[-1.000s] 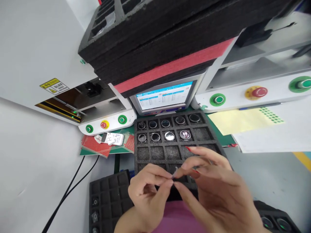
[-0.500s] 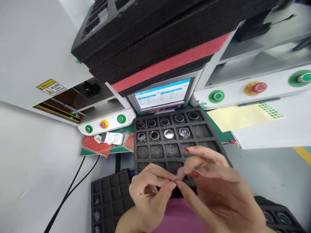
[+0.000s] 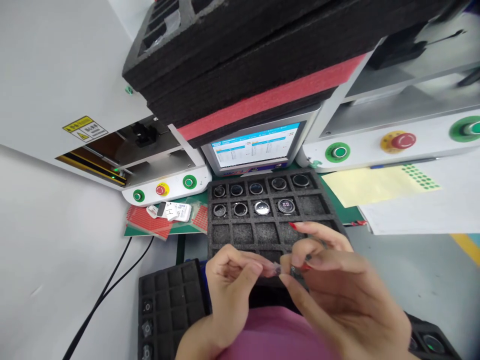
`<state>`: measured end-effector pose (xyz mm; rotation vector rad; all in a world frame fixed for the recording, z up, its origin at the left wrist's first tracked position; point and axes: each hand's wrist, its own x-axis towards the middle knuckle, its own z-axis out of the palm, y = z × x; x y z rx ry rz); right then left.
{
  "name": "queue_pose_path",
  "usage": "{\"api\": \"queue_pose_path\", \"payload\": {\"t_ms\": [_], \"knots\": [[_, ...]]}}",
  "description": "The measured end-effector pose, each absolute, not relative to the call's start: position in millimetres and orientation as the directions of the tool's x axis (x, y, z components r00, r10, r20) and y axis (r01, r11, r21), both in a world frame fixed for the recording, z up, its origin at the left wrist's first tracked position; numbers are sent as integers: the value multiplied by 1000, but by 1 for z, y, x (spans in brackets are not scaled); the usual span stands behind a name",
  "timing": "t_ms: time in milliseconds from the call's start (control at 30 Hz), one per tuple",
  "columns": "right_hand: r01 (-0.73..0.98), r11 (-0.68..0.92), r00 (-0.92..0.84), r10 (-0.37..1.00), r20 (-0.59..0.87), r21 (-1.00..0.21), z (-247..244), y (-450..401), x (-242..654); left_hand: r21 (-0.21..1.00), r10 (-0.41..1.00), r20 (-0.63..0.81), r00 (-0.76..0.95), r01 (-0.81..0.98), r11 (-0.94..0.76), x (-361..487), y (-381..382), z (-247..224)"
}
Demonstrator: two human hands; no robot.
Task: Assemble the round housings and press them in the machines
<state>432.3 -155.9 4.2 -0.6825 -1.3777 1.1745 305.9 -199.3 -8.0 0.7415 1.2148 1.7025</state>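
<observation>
My left hand (image 3: 236, 287) is in front of me, fingers stretched to the right and thumb drawn back from their tips. Those fingertips meet a tiny clear piece, seemingly plastic film (image 3: 277, 268). Thumb and index finger of my right hand (image 3: 330, 285) pinch this piece, while the other fingers curl above. Something transparent also shows by the right fingers, too small to make out. Beyond both hands lies a black foam tray (image 3: 267, 233) with round watch faces in its two far rows. One watch (image 3: 286, 206) has a lit display with digits.
A monitor (image 3: 258, 147) stands behind the tray, under stacked black foam trays (image 3: 240, 65). Button panels with red stop buttons (image 3: 403, 140) flank it. At left are a labelled white device (image 3: 183, 212) and another foam tray (image 3: 168, 300). Yellow paper (image 3: 360, 187) lies right.
My left thumb has slid back from the fingertips, and the hands have parted slightly, exposing the clear piece between them. The camera view has shifted a little.
</observation>
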Motion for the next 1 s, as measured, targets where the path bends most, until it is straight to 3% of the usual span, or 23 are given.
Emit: {"api": "queue_pose_path", "payload": {"t_ms": [200,300,367,467,733,1000], "knots": [[-294,220,-225,930,291,-930,-5,-155,429,963,903,-103,-418,-270,-15,302,-197,-2],[-359,86,-230,957,178,-929,-16,-152,428,987,826,127,-550,155,-49,287,-199,-16],[-347,52,-202,971,129,-936,-25,-150,431,882,703,363,-611,468,-49,266,-202,-35],[-295,61,-160,981,112,-953,-40,-148,439,756,649,514,-561,653,-35,227,-210,-71],[-256,6,-152,987,47,-967,-68,-152,456,513,834,478,-275,858,-11,182,-222,-141],[-218,-14,-80,997,4,-976,-73,-150,463,450,908,372,-193,893,5,177,-208,-156]]}}
